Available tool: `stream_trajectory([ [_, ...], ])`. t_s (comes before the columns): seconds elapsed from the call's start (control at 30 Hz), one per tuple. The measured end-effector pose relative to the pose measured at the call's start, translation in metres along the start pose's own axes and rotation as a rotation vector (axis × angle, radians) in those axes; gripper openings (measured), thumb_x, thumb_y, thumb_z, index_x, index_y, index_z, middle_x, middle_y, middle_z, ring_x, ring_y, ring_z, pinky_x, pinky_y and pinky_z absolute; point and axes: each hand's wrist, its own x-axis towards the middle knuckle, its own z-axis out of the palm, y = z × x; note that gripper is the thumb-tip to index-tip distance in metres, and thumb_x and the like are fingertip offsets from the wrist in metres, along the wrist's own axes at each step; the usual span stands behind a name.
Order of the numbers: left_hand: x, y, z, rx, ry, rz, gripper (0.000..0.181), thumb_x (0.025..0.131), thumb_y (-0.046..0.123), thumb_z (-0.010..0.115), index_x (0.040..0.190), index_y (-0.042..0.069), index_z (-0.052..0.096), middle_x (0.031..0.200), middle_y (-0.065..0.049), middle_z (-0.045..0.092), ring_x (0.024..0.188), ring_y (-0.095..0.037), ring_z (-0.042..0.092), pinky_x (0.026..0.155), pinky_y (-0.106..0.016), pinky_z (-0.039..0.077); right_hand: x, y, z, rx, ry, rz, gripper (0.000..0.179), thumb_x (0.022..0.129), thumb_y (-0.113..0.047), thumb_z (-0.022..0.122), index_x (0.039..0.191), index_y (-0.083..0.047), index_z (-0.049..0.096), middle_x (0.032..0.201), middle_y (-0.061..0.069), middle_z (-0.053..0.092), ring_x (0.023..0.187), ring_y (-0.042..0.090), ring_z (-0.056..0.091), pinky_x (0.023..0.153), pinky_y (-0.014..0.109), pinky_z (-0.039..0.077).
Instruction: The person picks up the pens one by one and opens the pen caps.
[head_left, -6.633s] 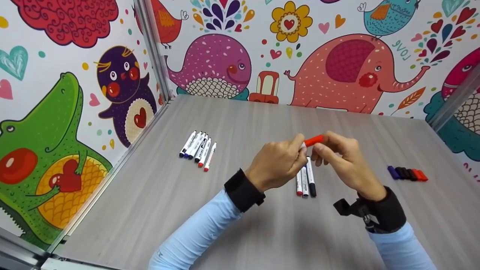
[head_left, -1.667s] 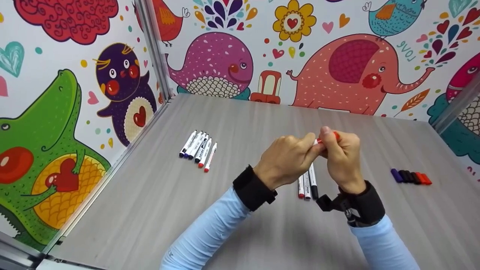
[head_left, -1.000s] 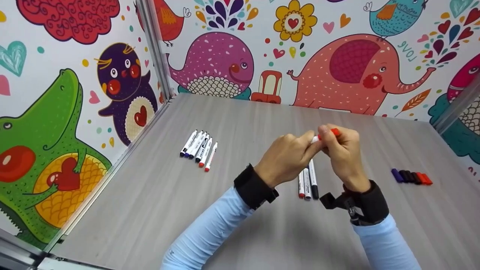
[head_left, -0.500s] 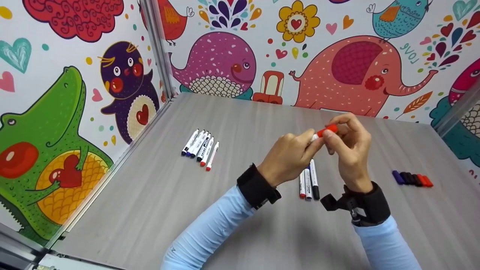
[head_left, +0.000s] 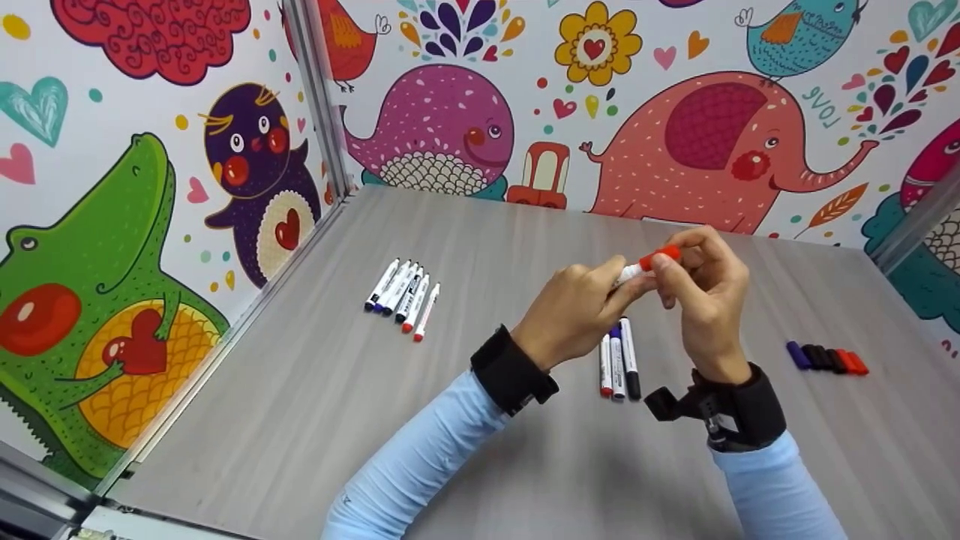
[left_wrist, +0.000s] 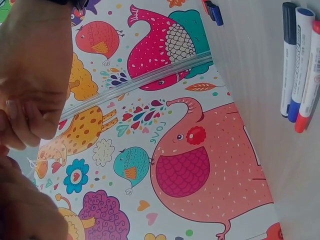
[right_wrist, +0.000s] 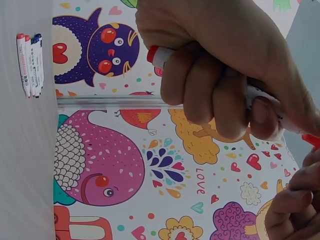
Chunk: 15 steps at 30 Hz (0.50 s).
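Note:
My left hand (head_left: pixel 570 311) grips a white-barrelled marker (head_left: pixel 628 274) in curled fingers, its red rear end showing in the right wrist view. The front of the marker points up and right. There, my right hand (head_left: pixel 709 300) pinches a red cap (head_left: pixel 660 257) between thumb and fingers, in line with the barrel. I cannot tell how firmly the cap sits. Below the hands, three markers (head_left: pixel 616 360) lie side by side on the table, with red, blue and black parts. In the left wrist view, my left hand (left_wrist: pixel 27 210) is dark at the lower left.
Several uncapped white markers (head_left: pixel 405 296) lie in a slanted row on the left of the grey table (head_left: pixel 525 465). A row of purple, black and red caps (head_left: pixel 825 358) lies on the right. Walls printed with cartoon animals (head_left: pixel 442 127) stand behind and to the left.
About a second ago my right hand was closed tightly around the red cap; its fingers have since loosened to a fingertip pinch, showing more of the cap. The left hand keeps its grip.

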Motion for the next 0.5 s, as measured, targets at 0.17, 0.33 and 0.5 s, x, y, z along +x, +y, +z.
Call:
stream_trajectory([
  [0.17,-0.003,-0.008,-0.004,-0.037,-0.058,-0.044,0.036,0.11,0.038,0.046,0.086,0.011,0.053,0.063,0.003,0.042,0.05,-0.009,0.041,0.047,-0.018,0.027,0.004,0.001,-0.004,0.061,0.039,-0.02,0.006,0.088,0.011,0.056,0.093,0.008,0.058,0.065,0.004,0.063,0.048,0.015,0.041,0.046,0.021,0.038],
  [0.33,0.001,-0.032,-0.012,-0.019,-0.125,-0.202,0.023,0.105,0.02,0.039,0.086,0.012,0.051,0.065,0.004,0.039,0.051,-0.008,0.036,0.045,-0.019,0.028,0.008,-0.002,-0.011,0.087,0.069,-0.033,0.008,0.088,0.011,0.055,0.093,0.008,0.059,0.071,0.006,0.069,0.048,0.015,0.042,0.046,0.02,0.038],
  [0.5,0.006,-0.069,-0.022,0.088,-0.226,-0.462,0.022,0.108,0.019,0.042,0.113,0.005,0.059,0.084,-0.002,0.049,0.061,-0.011,0.045,0.051,-0.022,0.042,0.009,-0.005,-0.015,0.094,0.08,-0.039,0.007,0.087,0.012,0.055,0.093,0.01,0.059,0.071,0.008,0.069,0.048,0.014,0.043,0.046,0.02,0.038],
])
